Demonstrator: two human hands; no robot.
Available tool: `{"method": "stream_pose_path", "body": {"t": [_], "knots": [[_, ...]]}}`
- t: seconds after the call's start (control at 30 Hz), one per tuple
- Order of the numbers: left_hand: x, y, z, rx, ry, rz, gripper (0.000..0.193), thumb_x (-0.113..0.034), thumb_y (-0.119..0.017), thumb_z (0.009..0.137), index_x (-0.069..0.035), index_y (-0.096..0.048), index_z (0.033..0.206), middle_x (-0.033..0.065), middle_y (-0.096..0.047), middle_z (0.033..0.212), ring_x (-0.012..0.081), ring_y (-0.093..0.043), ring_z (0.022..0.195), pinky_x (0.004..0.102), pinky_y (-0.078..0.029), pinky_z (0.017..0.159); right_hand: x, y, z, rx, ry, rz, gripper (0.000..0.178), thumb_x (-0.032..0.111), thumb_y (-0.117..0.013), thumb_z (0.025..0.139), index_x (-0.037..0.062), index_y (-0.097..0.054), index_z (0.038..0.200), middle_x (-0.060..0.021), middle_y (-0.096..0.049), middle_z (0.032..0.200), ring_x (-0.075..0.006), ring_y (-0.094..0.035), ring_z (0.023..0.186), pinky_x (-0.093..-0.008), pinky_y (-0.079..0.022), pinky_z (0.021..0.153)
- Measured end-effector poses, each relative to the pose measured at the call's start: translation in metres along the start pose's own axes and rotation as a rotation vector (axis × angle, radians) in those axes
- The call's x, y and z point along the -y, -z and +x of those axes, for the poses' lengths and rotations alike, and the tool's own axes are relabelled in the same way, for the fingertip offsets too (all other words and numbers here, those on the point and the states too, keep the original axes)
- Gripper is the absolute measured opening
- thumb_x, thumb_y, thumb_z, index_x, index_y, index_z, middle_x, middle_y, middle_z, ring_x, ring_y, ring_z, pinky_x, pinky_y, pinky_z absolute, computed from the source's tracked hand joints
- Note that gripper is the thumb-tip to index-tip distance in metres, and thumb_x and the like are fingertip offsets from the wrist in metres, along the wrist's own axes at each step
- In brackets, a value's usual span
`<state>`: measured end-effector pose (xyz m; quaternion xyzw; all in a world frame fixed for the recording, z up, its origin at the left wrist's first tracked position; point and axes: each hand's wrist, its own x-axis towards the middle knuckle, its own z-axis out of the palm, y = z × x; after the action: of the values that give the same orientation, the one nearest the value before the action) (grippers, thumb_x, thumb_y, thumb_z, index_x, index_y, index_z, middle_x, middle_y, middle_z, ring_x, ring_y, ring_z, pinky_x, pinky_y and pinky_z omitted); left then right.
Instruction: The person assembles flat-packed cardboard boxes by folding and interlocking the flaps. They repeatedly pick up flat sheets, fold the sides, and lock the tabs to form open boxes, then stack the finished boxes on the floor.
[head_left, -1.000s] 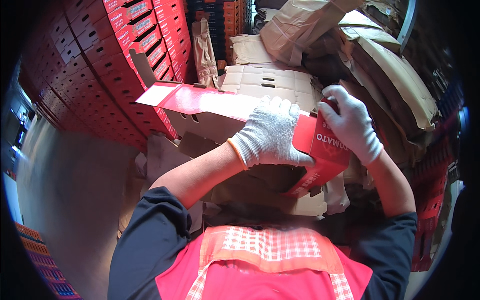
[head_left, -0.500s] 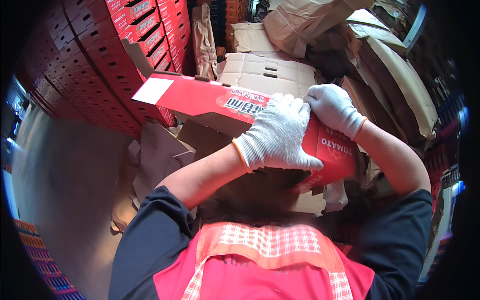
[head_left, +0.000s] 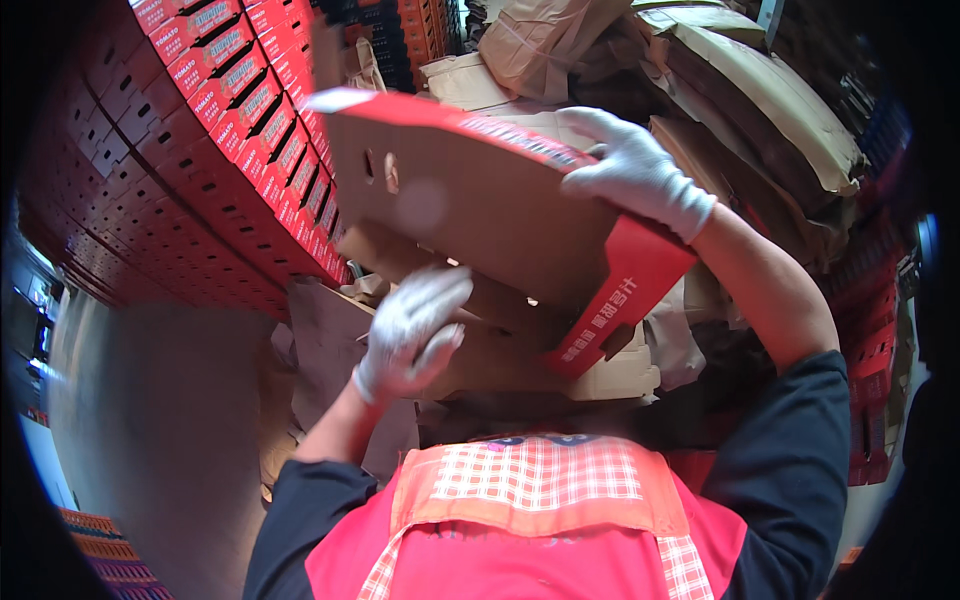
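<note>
A red cardboard box [head_left: 500,205], partly folded, is tilted up in front of me with its plain brown inner face turned my way. Gripping its top edge near the right corner is my right hand [head_left: 640,172], in a white knit glove, thumb on the near side. My left hand [head_left: 412,335], gloved the same way and slightly blurred, is off the box, below its brown inner side. Its fingers are stretched out with the thumb apart, and nothing shows in them. A red end panel [head_left: 625,290] with white print folds toward me at the right.
Tall stacks of red boxes [head_left: 235,110] rise at the left. Behind lie brown paper-wrapped bundles [head_left: 760,100] and crumpled paper. Brown cardboard [head_left: 615,375] sits under the box. Grey floor [head_left: 190,400] runs along the left, with orange and purple crates [head_left: 100,550] at the lower left.
My left hand has come off the box's red side and moved left and down. The box has tipped up, showing its brown inside, while my right hand keeps its grip.
</note>
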<state>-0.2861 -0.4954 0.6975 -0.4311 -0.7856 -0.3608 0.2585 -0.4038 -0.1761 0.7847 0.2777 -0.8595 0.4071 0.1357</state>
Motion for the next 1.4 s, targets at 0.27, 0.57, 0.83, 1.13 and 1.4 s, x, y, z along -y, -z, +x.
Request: {"method": "stream_pose_path", "body": {"t": [0.27, 0.57, 0.83, 1.13, 1.4], "knots": [[-0.031, 0.018, 0.005, -0.217, 0.144, -0.019, 0.087, -0.069, -0.044, 0.091, 0.003, -0.052, 0.137, 0.0239, -0.054, 0.137, 0.0424, -0.050, 0.127, 0.0512, -0.025, 0.113, -0.109, -0.059, -0.135, -0.121, -1.001, 0.917, 0.019, 0.022, -0.070, 0.084, 0.0036, -0.069, 0.089, -0.0100, -0.070, 0.088, -0.0249, -0.068, 0.081, -0.0369, -0.055, 0.077], [-0.066, -0.072, 0.107, 0.206, -0.210, 0.085, 0.074, -0.035, -0.082, 0.068, -0.004, -0.057, 0.130, 0.0234, -0.054, 0.135, 0.0416, -0.053, 0.123, 0.0564, -0.038, 0.107, -0.114, -0.005, -0.131, -0.438, -0.353, 0.589, 0.018, 0.019, -0.058, 0.100, 0.0038, -0.067, 0.105, -0.0050, -0.070, 0.096, -0.0086, -0.063, 0.083, -0.0247, -0.050, 0.074], [-0.048, -0.153, 0.118, -0.435, -0.206, -0.222, 0.132, -0.044, -0.091, 0.063, -0.009, -0.007, 0.158, 0.0333, -0.010, 0.158, 0.0511, -0.036, 0.138, 0.0533, -0.038, 0.108, 0.065, 0.033, -0.085, 0.046, -0.087, -0.147, 0.042, 0.023, -0.075, 0.084, 0.0007, -0.059, 0.115, -0.0108, -0.065, 0.092, -0.0177, -0.065, 0.087, -0.0324, -0.055, 0.080], [-0.063, -0.174, 0.096, -0.229, 0.391, -0.647, 0.129, -0.041, -0.093, 0.057, -0.004, -0.012, 0.152, 0.0203, -0.028, 0.150, 0.0320, -0.032, 0.140, 0.0424, -0.031, 0.114, 0.062, 0.008, -0.038, 0.296, -0.124, -0.395, 0.016, 0.013, -0.066, 0.076, 0.0032, -0.057, 0.085, -0.0124, -0.058, 0.071, -0.0311, -0.060, 0.066, -0.0369, -0.050, 0.065], [-0.049, -0.161, 0.075, -0.297, 0.357, -0.719, 0.115, -0.034, -0.089, 0.066, -0.001, -0.019, 0.152, 0.0227, -0.031, 0.150, 0.0312, -0.041, 0.134, 0.0385, -0.035, 0.110, 0.062, -0.033, 0.006, 0.208, 0.244, -0.016, 0.018, 0.017, -0.067, 0.089, 0.0072, -0.063, 0.103, -0.0073, -0.067, 0.096, -0.0211, -0.066, 0.092, -0.0333, -0.053, 0.079]]}}
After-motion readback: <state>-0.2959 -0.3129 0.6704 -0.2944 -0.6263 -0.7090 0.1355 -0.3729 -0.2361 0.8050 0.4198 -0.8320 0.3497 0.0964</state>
